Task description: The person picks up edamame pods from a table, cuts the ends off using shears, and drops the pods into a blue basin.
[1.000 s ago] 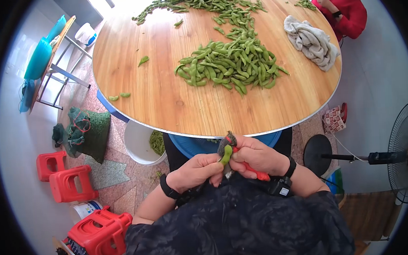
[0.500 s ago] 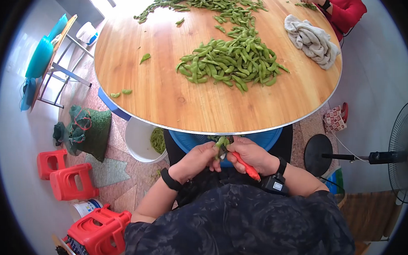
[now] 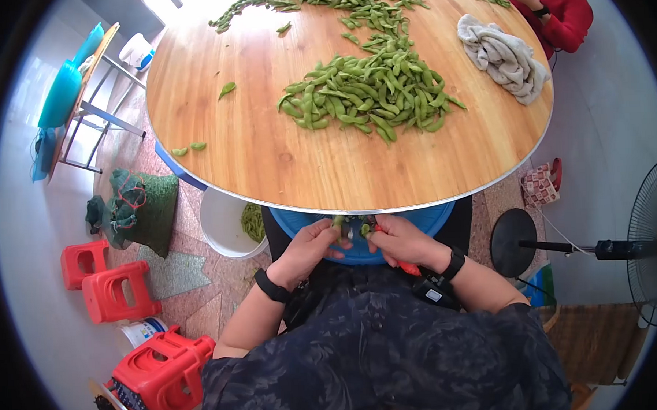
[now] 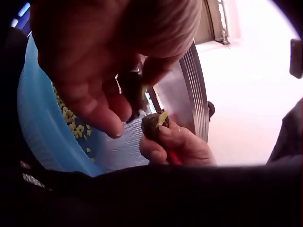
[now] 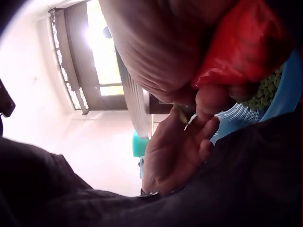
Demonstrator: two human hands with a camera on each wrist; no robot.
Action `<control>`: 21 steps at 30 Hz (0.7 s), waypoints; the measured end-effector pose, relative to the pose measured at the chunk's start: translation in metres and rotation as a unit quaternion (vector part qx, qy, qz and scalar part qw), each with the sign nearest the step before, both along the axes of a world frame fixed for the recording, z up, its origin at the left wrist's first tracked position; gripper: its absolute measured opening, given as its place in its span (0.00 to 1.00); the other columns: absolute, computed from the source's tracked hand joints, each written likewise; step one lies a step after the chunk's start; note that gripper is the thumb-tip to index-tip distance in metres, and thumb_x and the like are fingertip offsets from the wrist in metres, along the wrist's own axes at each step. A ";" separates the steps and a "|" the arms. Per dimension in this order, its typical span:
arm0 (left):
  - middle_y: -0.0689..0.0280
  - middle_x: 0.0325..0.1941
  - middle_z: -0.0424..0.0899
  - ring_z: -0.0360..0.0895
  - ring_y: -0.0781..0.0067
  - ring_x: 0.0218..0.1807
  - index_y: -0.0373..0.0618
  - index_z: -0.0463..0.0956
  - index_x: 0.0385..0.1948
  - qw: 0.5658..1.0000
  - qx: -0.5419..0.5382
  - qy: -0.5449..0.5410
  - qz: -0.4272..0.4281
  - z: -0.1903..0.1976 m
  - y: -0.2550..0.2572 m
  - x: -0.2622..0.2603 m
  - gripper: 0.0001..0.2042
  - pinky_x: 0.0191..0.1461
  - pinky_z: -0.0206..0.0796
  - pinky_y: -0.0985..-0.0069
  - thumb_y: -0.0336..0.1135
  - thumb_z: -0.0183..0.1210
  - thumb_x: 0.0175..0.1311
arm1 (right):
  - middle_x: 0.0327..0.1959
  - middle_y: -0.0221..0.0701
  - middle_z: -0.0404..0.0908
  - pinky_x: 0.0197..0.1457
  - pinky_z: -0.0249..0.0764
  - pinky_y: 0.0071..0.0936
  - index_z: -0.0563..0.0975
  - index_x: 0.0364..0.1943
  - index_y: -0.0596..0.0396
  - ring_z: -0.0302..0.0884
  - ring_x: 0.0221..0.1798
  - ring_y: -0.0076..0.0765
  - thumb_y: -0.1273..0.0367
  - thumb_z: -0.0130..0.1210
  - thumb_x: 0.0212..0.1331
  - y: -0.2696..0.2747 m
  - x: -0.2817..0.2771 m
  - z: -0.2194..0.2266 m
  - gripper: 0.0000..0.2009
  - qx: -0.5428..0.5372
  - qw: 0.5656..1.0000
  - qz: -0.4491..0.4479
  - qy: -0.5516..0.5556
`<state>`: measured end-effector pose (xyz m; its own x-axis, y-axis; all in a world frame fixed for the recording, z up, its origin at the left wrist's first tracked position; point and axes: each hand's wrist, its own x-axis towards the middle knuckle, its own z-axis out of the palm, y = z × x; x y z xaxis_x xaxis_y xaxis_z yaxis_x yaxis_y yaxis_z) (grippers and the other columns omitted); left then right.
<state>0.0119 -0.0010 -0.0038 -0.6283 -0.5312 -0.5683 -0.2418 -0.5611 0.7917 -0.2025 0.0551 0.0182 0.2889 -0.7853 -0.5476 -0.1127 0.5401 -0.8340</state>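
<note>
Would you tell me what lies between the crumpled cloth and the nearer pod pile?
In the head view, bare tabletop separates the cloth from the nearer pod pile.

A round wooden tabletop (image 3: pixel 269 178) spreads before me, glare whitening its far left edge. On my left, red plastic stools (image 3: pixel 150 392) stand on the patterned pinkish floor (image 3: pixel 193 291) near a pale wall (image 3: pixel 33 247). A black fan (image 3: pixel 624 249) stands on my right; a window (image 5: pixel 106 61) glows brightly.
</note>
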 end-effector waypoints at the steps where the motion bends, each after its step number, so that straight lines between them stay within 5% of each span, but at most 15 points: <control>1: 0.62 0.43 0.80 0.80 0.73 0.43 0.38 0.69 0.48 0.997 0.043 0.033 0.054 0.000 0.002 0.000 0.14 0.44 0.72 0.79 0.39 0.46 0.72 | 0.25 0.31 0.75 0.17 0.67 0.22 0.70 0.40 0.58 0.69 0.14 0.23 0.66 0.47 0.63 0.000 0.003 0.003 0.10 0.002 1.000 0.004 -0.002; 4: 0.58 0.49 0.79 0.80 0.68 0.47 0.38 0.68 0.51 0.984 0.081 0.080 0.140 0.002 0.006 0.020 0.16 0.48 0.74 0.74 0.40 0.46 0.72 | 0.24 0.32 0.74 0.18 0.67 0.25 0.69 0.36 0.58 0.70 0.14 0.24 0.66 0.47 0.62 -0.006 0.015 0.010 0.09 -0.079 0.992 0.091 0.027; 6: 0.57 0.48 0.80 0.80 0.67 0.48 0.38 0.68 0.51 0.975 0.021 0.052 0.216 0.017 0.009 0.058 0.15 0.48 0.72 0.75 0.39 0.45 0.73 | 0.20 0.33 0.73 0.19 0.67 0.29 0.67 0.33 0.59 0.71 0.15 0.27 0.65 0.47 0.62 -0.012 0.024 0.006 0.10 -0.266 0.941 0.169 0.123; 9: 0.56 0.41 0.82 0.82 0.66 0.42 0.39 0.69 0.49 0.948 -0.031 0.069 0.309 0.049 0.022 0.114 0.14 0.44 0.74 0.75 0.39 0.45 0.73 | 0.19 0.36 0.73 0.20 0.67 0.31 0.68 0.32 0.60 0.72 0.15 0.31 0.64 0.48 0.63 -0.039 0.045 0.027 0.11 -0.119 0.949 0.262 0.131; 11: 0.56 0.40 0.82 0.82 0.67 0.41 0.40 0.69 0.49 0.936 -0.047 0.098 0.335 0.069 0.033 0.130 0.13 0.44 0.75 0.75 0.39 0.45 0.73 | 0.19 0.37 0.73 0.20 0.66 0.31 0.68 0.33 0.60 0.72 0.15 0.30 0.63 0.49 0.63 -0.051 0.075 0.026 0.12 -0.140 0.956 0.248 0.073; 14: 0.59 0.35 0.82 0.81 0.71 0.36 0.40 0.69 0.48 0.937 -0.074 0.144 0.311 0.086 0.041 0.132 0.12 0.40 0.74 0.77 0.38 0.45 0.73 | 0.20 0.41 0.75 0.24 0.69 0.35 0.68 0.37 0.61 0.75 0.19 0.40 0.63 0.51 0.64 -0.064 0.105 0.032 0.13 -0.176 0.952 0.248 0.026; 17: 0.69 0.24 0.76 0.72 0.82 0.25 0.41 0.70 0.44 0.956 -0.049 0.083 0.279 0.085 0.039 0.105 0.10 0.33 0.67 0.84 0.36 0.45 0.73 | 0.23 0.49 0.75 0.33 0.70 0.45 0.65 0.37 0.62 0.75 0.31 0.61 0.64 0.52 0.63 -0.055 0.106 0.021 0.13 -0.293 0.931 0.203 0.071; 21: 0.72 0.22 0.75 0.69 0.86 0.24 0.41 0.72 0.42 0.991 -0.038 0.043 0.124 0.060 0.032 0.081 0.09 0.30 0.63 0.87 0.34 0.44 0.72 | 0.21 0.45 0.74 0.29 0.69 0.40 0.69 0.34 0.58 0.76 0.28 0.54 0.67 0.54 0.61 -0.030 0.062 0.026 0.09 -0.334 0.906 0.197 0.168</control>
